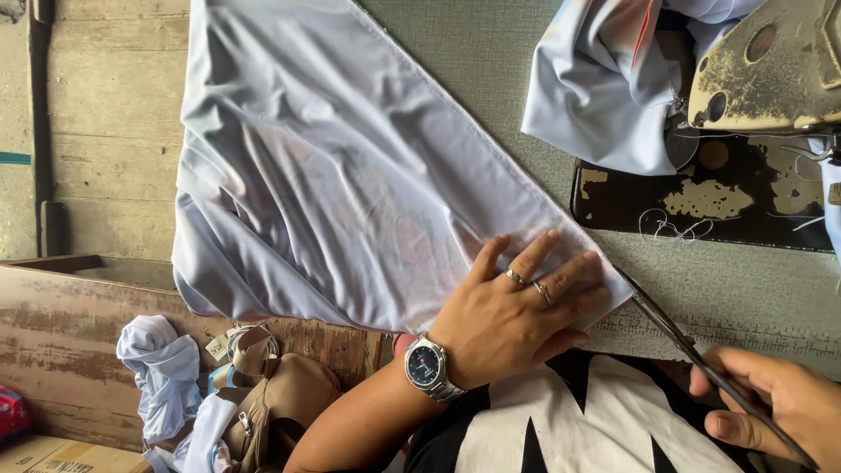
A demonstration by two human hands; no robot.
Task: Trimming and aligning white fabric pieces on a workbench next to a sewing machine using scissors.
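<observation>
A large piece of pale lilac-grey fabric lies spread over the grey work table, its stitched edge running diagonally. My left hand, with two rings and a wristwatch, presses flat on the fabric's lower corner. My right hand at the lower right grips a pair of dark scissors. The scissor tips reach the fabric corner just beside my left fingertips.
A worn sewing machine sits at the top right over a chipped black base plate, with more pale fabric bunched under it. To the lower left stand a wooden crate wall, a tan bag and crumpled cloth.
</observation>
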